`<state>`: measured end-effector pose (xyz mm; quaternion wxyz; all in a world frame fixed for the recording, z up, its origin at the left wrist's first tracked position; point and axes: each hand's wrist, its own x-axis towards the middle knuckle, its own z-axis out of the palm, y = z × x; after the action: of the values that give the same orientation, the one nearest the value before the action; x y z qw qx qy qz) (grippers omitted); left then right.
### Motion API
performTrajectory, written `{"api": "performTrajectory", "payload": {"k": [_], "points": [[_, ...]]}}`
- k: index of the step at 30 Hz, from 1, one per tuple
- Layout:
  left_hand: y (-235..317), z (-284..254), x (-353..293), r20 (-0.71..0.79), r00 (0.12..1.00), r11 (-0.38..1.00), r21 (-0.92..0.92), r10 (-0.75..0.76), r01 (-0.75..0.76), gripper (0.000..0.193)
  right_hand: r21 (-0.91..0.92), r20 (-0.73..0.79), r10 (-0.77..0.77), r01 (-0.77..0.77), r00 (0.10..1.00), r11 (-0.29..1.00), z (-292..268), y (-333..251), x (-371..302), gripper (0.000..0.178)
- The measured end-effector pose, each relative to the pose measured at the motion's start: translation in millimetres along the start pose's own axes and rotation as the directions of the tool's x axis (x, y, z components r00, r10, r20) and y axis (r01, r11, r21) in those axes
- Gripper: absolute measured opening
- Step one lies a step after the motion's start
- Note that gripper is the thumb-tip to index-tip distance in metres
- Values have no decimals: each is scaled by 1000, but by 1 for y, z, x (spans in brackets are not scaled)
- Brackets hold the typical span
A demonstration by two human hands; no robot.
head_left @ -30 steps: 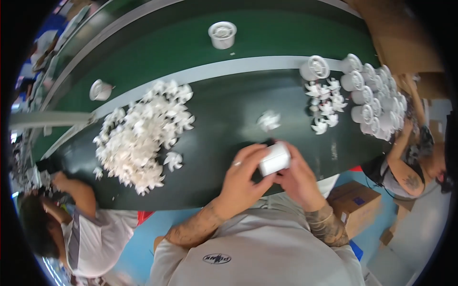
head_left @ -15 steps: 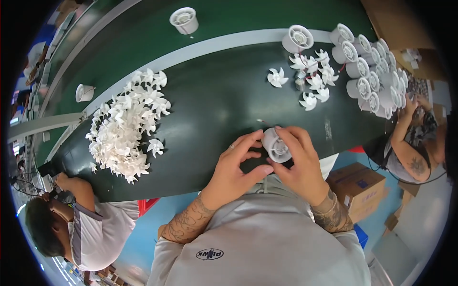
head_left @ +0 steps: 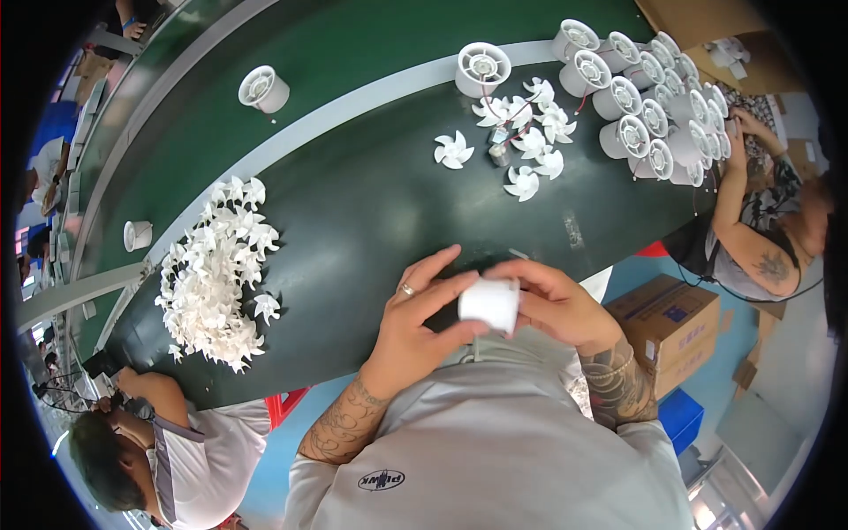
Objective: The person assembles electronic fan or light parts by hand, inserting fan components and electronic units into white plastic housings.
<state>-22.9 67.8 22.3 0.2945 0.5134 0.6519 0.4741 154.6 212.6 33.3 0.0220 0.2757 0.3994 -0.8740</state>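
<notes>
A white round fan housing [head_left: 488,304], smeared by motion, is held on its side over the near edge of the dark green work surface [head_left: 371,230]. My left hand [head_left: 415,329], with a ring on one finger, grips its left side between thumb and fingers. On the other side my right hand [head_left: 565,311] closes around the housing's right edge. The inside of the housing is turned out of sight. Beyond my hands lie several loose white fan blades [head_left: 530,141], with a small motor [head_left: 500,155] and red wires among them.
A large heap of white fan blades [head_left: 208,283] covers the left. Several housings [head_left: 623,97] stand grouped at the right; another housing [head_left: 483,68] stands apart. The belt beyond the pale rail carries a housing [head_left: 263,89]. Co-workers sit left and right. Cardboard boxes [head_left: 667,322] stand on the floor.
The housing in my hands has turned from its spoked face showing to its smooth side showing. My left fingers have come onto it. The whole view has shifted a little.
</notes>
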Motion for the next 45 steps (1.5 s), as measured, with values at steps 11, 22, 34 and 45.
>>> {"api": "performTrajectory", "payload": {"k": [11,22,34,45], "points": [[-2,12,80,-166,927,879,410,335,-244,41,-70,-457,-300,303,837,951,-24,20,-11,45],[-32,-14,119,-106,994,936,350,2,36,24,11,-403,-278,309,872,951,-30,7,-9,51],[27,-9,30,102,963,732,-631,-248,256,19,437,-294,-10,144,956,888,18,-16,11,36],[33,-29,22,139,986,995,-32,95,-91,22,365,-103,49,-8,994,931,41,-13,17,39]]}}
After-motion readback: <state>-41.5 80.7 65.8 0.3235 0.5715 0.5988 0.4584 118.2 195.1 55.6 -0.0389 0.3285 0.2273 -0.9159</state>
